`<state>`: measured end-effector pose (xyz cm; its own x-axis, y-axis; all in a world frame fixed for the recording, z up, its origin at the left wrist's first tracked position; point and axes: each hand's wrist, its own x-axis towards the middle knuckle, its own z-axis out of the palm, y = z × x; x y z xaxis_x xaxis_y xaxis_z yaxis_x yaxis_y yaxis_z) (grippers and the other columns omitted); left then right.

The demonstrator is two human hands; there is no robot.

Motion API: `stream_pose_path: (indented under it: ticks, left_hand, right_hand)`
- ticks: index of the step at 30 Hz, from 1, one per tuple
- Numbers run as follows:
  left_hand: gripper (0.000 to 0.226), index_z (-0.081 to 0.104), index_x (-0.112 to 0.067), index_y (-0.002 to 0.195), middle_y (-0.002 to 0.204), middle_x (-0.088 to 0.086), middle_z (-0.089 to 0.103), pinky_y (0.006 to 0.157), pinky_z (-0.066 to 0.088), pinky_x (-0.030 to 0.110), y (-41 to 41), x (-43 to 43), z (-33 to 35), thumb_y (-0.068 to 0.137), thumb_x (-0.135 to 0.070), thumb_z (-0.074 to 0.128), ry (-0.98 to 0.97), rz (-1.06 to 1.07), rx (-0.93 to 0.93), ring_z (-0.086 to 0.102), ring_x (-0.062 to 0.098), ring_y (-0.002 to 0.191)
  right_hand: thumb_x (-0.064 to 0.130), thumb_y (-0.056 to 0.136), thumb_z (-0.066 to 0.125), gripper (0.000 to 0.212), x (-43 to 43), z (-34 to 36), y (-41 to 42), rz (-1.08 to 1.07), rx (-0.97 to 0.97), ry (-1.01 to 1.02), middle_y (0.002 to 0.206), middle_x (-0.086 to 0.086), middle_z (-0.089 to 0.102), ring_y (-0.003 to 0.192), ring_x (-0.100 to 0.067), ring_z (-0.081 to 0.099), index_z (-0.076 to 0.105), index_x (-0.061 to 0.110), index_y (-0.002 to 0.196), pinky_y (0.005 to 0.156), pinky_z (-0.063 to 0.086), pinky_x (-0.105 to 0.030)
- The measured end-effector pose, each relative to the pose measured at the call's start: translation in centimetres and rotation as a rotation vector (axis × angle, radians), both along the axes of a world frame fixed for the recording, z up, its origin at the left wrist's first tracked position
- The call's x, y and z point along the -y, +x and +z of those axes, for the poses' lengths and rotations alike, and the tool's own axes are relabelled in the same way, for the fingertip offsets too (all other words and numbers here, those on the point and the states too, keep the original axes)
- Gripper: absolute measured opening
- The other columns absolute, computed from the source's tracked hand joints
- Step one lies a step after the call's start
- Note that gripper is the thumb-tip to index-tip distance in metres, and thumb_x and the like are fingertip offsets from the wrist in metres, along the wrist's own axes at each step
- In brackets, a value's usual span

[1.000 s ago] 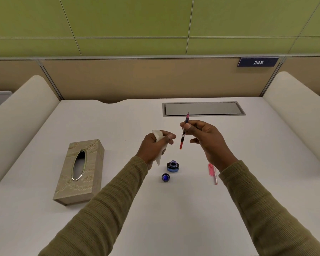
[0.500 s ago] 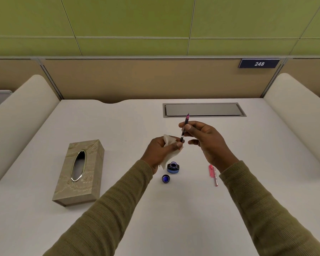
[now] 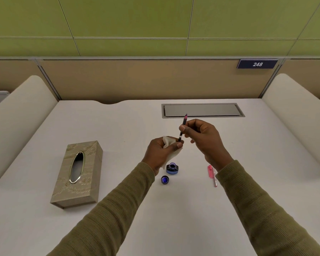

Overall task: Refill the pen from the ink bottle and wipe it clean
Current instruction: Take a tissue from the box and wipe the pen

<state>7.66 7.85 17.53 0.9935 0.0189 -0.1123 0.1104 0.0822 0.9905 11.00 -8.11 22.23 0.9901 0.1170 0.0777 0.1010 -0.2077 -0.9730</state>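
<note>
Mid-frame, the right hand is pinching the pen while the left hand is clamping tissue round its lower end. The open ink bottle is sitting just below; a dropped wrist risks tipping it.

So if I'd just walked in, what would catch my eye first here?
Probably the two hands over the middle of the white desk: the right hand holds a slim pen upright, its lower end tucked into a tissue bunched in the left hand. Just below them stands an open ink bottle with its blue cap beside it. At the left lies a beige tissue box.
</note>
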Motion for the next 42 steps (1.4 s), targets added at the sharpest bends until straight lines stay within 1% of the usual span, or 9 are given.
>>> stream_pose_path:
  ticks: [4, 9, 13, 17, 19, 22, 27, 35, 42]
  left_hand:
    - [0.018, 0.074, -0.002, 0.094, 0.088, 0.005, 0.073, 0.066, 0.052, 0.017, -0.2, 0.0, -0.3, 0.085, -0.017, 0.077, 0.011, 0.04, -0.002, 0.068, 0.012, 0.082]
    - [0.017, 0.074, 0.001, 0.093, 0.087, 0.006, 0.073, 0.068, 0.053, 0.016, -0.2, 0.0, 0.1, 0.086, -0.014, 0.076, -0.01, 0.038, 0.013, 0.068, 0.011, 0.082]
    - [0.017, 0.076, -0.001, 0.097, 0.094, 0.007, 0.075, 0.066, 0.052, 0.016, -0.3, 0.2, 0.5, 0.088, -0.016, 0.073, -0.051, 0.024, -0.002, 0.068, 0.011, 0.085]
    - [0.023, 0.076, -0.012, 0.106, 0.11, 0.009, 0.074, 0.06, 0.049, 0.019, -0.4, 0.2, 0.5, 0.091, -0.029, 0.07, -0.024, 0.027, -0.048, 0.063, 0.014, 0.088]
    - [0.022, 0.077, -0.016, 0.103, 0.11, 0.011, 0.074, 0.062, 0.05, 0.023, -0.5, 0.0, 0.2, 0.092, -0.033, 0.068, -0.029, 0.038, -0.075, 0.063, 0.018, 0.09]
    - [0.025, 0.077, -0.01, 0.104, 0.105, 0.013, 0.075, 0.067, 0.05, 0.022, -0.7, -0.1, 0.0, 0.092, -0.03, 0.068, -0.043, 0.023, -0.092, 0.066, 0.019, 0.092]
    - [0.018, 0.073, -0.006, 0.097, 0.088, 0.004, 0.07, 0.063, 0.047, 0.018, -0.8, 0.2, 0.2, 0.09, -0.022, 0.071, -0.018, 0.05, -0.045, 0.062, 0.013, 0.08]
    - [0.009, 0.071, -0.012, 0.088, 0.086, 0.0, 0.068, 0.072, 0.051, 0.022, -0.9, 0.4, 0.1, 0.089, -0.021, 0.073, -0.005, 0.084, 0.0, 0.062, 0.013, 0.084]
    - [0.014, 0.072, -0.009, 0.092, 0.092, 0.007, 0.071, 0.078, 0.055, 0.026, -1.0, 0.5, 0.2, 0.089, -0.022, 0.073, 0.001, 0.074, 0.011, 0.064, 0.016, 0.088]
  right_hand:
    - [0.026, 0.09, 0.074, 0.011, 0.1, 0.0, 0.3, -0.008, -0.029, 0.005, 0.081, 0.004, 0.075, 0.073, -0.005, 0.064, 0.075, 0.016, 0.094, 0.064, 0.052, -0.024]
    - [0.027, 0.092, 0.072, 0.01, 0.0, 0.2, 0.3, 0.0, -0.026, 0.008, 0.081, 0.006, 0.076, 0.072, -0.003, 0.065, 0.075, 0.019, 0.095, 0.062, 0.052, -0.021]
    - [0.029, 0.092, 0.071, 0.009, 0.0, 0.6, 0.4, 0.011, -0.016, -0.008, 0.081, 0.009, 0.075, 0.071, 0.0, 0.065, 0.075, 0.021, 0.096, 0.063, 0.052, -0.021]
    - [0.029, 0.092, 0.071, 0.007, 0.1, 0.9, 0.4, 0.011, -0.005, -0.005, 0.081, 0.009, 0.075, 0.071, 0.0, 0.065, 0.074, 0.023, 0.095, 0.062, 0.052, -0.02]
    - [0.029, 0.092, 0.071, 0.006, 0.1, 0.9, 0.4, 0.012, -0.001, -0.006, 0.081, 0.009, 0.075, 0.071, 0.0, 0.065, 0.074, 0.024, 0.095, 0.062, 0.052, -0.02]
    - [0.027, 0.093, 0.071, 0.005, 0.1, 1.0, 0.3, 0.01, -0.005, -0.01, 0.083, 0.008, 0.075, 0.072, -0.002, 0.065, 0.074, 0.023, 0.094, 0.062, 0.052, -0.021]
    - [0.025, 0.092, 0.072, 0.005, 0.0, 1.1, 0.1, 0.008, -0.009, 0.004, 0.084, 0.004, 0.075, 0.074, -0.006, 0.065, 0.073, 0.021, 0.094, 0.065, 0.052, -0.026]
    - [0.026, 0.092, 0.072, 0.003, 0.0, 1.1, -0.2, 0.003, 0.008, -0.001, 0.082, 0.006, 0.074, 0.076, -0.007, 0.065, 0.072, 0.023, 0.093, 0.065, 0.052, -0.025]
    - [0.027, 0.092, 0.072, 0.008, 0.0, 1.4, -0.2, -0.001, 0.006, -0.013, 0.081, 0.006, 0.073, 0.075, -0.006, 0.064, 0.073, 0.02, 0.096, 0.065, 0.052, -0.024]
